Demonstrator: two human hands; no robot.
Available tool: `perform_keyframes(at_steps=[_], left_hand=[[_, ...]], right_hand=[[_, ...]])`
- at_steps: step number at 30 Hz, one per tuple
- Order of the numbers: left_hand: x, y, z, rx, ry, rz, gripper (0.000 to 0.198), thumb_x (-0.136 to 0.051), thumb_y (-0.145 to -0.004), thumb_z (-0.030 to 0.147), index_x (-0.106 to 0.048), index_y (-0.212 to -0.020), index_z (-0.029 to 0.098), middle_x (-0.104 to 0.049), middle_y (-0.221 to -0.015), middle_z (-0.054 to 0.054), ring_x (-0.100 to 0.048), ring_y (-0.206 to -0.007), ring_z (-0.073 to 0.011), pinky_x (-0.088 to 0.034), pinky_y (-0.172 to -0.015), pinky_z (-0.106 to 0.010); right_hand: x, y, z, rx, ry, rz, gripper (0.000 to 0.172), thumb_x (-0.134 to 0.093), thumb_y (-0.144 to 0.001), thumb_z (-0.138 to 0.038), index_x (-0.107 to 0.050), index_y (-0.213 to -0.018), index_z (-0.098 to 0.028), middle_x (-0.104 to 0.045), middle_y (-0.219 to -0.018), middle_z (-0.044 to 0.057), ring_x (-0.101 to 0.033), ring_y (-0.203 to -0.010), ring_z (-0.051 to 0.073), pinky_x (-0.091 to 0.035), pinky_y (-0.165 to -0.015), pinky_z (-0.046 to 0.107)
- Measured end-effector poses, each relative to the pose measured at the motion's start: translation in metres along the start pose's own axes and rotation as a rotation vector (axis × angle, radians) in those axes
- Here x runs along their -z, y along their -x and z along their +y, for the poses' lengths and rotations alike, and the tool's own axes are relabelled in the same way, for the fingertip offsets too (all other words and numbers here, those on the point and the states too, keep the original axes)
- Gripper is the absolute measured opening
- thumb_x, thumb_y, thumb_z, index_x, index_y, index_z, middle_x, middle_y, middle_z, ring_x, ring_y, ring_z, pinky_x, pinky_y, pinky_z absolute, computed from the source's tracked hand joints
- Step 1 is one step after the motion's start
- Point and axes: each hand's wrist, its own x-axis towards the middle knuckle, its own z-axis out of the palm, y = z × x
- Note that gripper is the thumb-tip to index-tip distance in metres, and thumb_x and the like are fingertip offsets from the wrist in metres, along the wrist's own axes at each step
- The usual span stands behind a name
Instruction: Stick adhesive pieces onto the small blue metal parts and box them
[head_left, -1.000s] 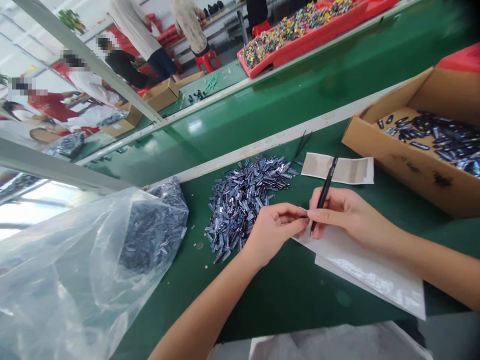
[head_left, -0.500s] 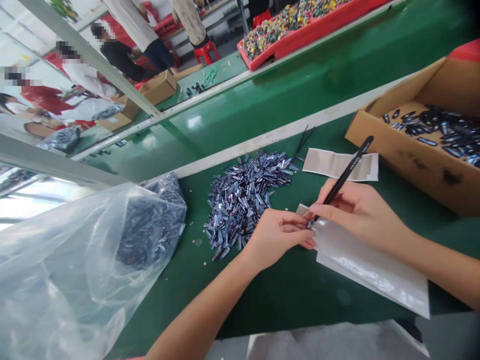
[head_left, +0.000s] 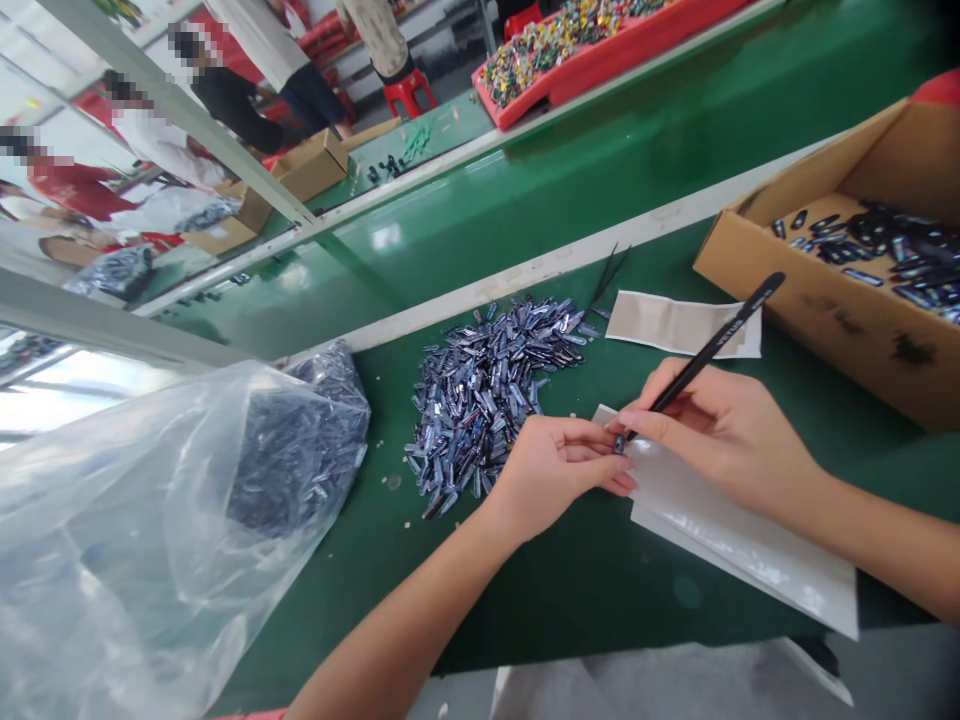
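Observation:
My right hand (head_left: 712, 425) is closed round a pair of black tweezers (head_left: 720, 340), whose tips point down and left to my left fingertips. Between the thumb and fingers of my left hand (head_left: 566, 460) is a small dark shiny plastic piece (head_left: 619, 443), mostly covered by the fingers. Under both hands lies a glossy white sheet (head_left: 750, 530) on the green work surface. Just left of my left hand spreads a pile of dark, glossy, elongated pieces (head_left: 480, 400). A beige-backed strip (head_left: 675, 322) lies beyond my right hand.
At left, a clear plastic bag (head_left: 292, 460) holds many similar pieces. A cardboard box (head_left: 817, 310) with more stands at right. A second pair of tweezers (head_left: 609, 278) lies behind the pile. Across the green divider are a red tray (head_left: 555, 90) and several people.
The tweezers in my right hand have tilted, their upper end moving right and lower. My left hand stays nearly in place, with the small piece showing slightly more. The view has shifted a little.

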Motion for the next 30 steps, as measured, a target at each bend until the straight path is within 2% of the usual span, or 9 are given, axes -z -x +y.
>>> perform_keyframes(at_steps=[9,15,19,22,24,27,28,29,30], left_hand=[[0.001,0.004,0.001,-0.029,0.060,-0.015,0.029,-0.081,-0.060,0.019,-0.068,-0.082,0.006,-0.068,-0.067,-0.005,-0.068,-0.063,-0.0153,-0.059,-0.069,-0.030],[-0.002,0.009,0.009,-0.064,0.071,-0.006,0.018,-0.072,-0.073,0.022,-0.068,-0.081,0.006,-0.070,-0.075,-0.008,-0.070,-0.067,-0.0159,-0.059,-0.071,-0.029],[0.002,0.010,0.009,-0.121,-0.033,0.028,0.015,-0.069,-0.073,0.021,-0.067,-0.080,0.008,-0.069,-0.069,-0.006,-0.070,-0.064,-0.0172,-0.060,-0.066,-0.029],[0.005,0.002,0.022,-0.301,-0.303,0.110,0.013,-0.064,-0.074,0.018,-0.068,-0.082,0.009,-0.070,-0.069,-0.006,-0.069,-0.063,-0.0161,-0.059,-0.065,-0.028],[-0.006,-0.012,0.043,-0.541,-0.596,0.179,0.012,-0.061,-0.073,0.014,-0.070,-0.079,0.010,-0.070,-0.071,-0.005,-0.068,-0.066,-0.0147,-0.057,-0.067,-0.024],[-0.047,-0.044,0.087,-0.905,-1.027,0.189,0.030,-0.046,-0.077,0.019,-0.070,-0.067,0.004,-0.068,-0.067,-0.002,-0.067,-0.077,-0.0128,-0.047,-0.067,-0.017],[-0.065,-0.055,0.101,-0.967,-1.123,0.152,0.051,-0.026,-0.080,0.025,-0.067,-0.062,-0.001,-0.066,-0.070,-0.001,-0.065,-0.086,-0.0127,-0.041,-0.066,-0.016],[-0.081,-0.066,0.113,-0.985,-1.204,0.110,0.072,0.001,-0.071,0.027,-0.058,-0.050,-0.007,-0.065,-0.077,-0.002,-0.061,-0.091,-0.0146,-0.035,-0.061,-0.019],[-0.094,-0.074,0.123,-0.979,-1.277,0.082,0.074,0.019,-0.054,0.022,-0.046,-0.039,-0.011,-0.063,-0.088,-0.003,-0.057,-0.092,-0.0166,-0.032,-0.055,-0.023]], right_hand=[[-0.001,0.008,0.004,0.211,0.133,0.041,0.008,-0.061,-0.084,-0.024,-0.058,-0.078,-0.027,-0.068,-0.078,0.002,-0.068,-0.073,0.021,-0.055,-0.061,0.034],[-0.002,0.015,0.007,0.505,0.101,0.024,0.024,-0.060,-0.081,-0.006,-0.061,-0.085,-0.030,-0.068,-0.081,0.001,-0.068,-0.092,0.024,-0.056,-0.078,0.039],[-0.004,0.015,0.005,0.409,-0.070,0.149,0.022,-0.062,-0.081,-0.009,-0.060,-0.088,-0.030,-0.066,-0.085,0.001,-0.069,-0.090,0.023,-0.058,-0.077,0.040],[-0.004,0.009,0.002,0.169,-0.158,0.286,0.009,-0.062,-0.084,-0.021,-0.058,-0.086,-0.028,-0.066,-0.083,0.001,-0.071,-0.082,0.022,-0.058,-0.075,0.038],[-0.003,0.004,0.003,0.012,-0.154,0.263,0.009,-0.064,-0.084,-0.029,-0.056,-0.084,-0.025,-0.067,-0.076,0.001,-0.070,-0.070,0.020,-0.059,-0.066,0.035],[-0.002,-0.003,0.007,-0.100,-0.081,0.161,0.016,-0.065,-0.081,-0.035,-0.056,-0.079,-0.022,-0.067,-0.065,0.001,-0.068,-0.055,0.019,-0.056,-0.054,0.031],[-0.002,-0.005,0.009,-0.112,-0.049,0.139,0.017,-0.065,-0.081,-0.035,-0.055,-0.077,-0.021,-0.067,-0.062,0.001,-0.067,-0.053,0.018,-0.055,-0.053,0.030],[-0.002,-0.006,0.011,-0.120,-0.019,0.120,0.018,-0.064,-0.081,-0.035,-0.055,-0.075,-0.021,-0.067,-0.059,0.001,-0.066,-0.052,0.018,-0.054,-0.053,0.030],[-0.001,-0.006,0.012,-0.126,0.002,0.107,0.019,-0.064,-0.082,-0.035,-0.055,-0.073,-0.021,-0.067,-0.057,0.001,-0.066,-0.051,0.018,-0.053,-0.052,0.030]])
